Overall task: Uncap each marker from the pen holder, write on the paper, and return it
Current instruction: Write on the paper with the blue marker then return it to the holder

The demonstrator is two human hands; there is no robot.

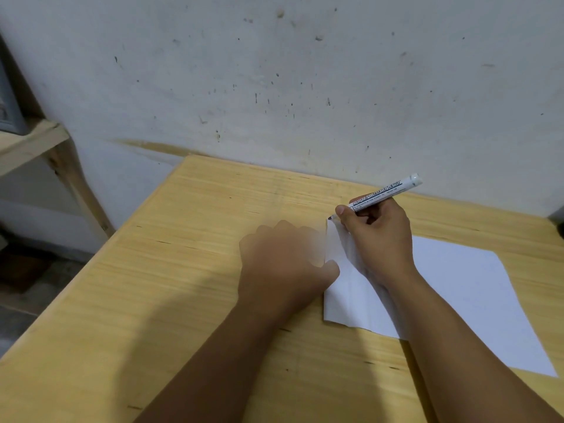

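A white sheet of paper (457, 288) lies on the right half of the wooden table (189, 270). My right hand (377, 233) grips a white marker (385, 192) with printed lettering. The marker is uncapped and its dark tip touches the paper's far left corner. Its rear end points up and to the right. My left hand (283, 257) is blurred, with the fingers curled into a fist. It rests on the table at the paper's left edge, the thumb touching the sheet. Whether it holds anything is hidden. I see no pen holder.
A stained white wall (305, 87) rises right behind the table. A wooden shelf frame (55, 154) stands at the left, beyond the table's left edge. Part of a dark object (558, 221) shows at the right border of the view.
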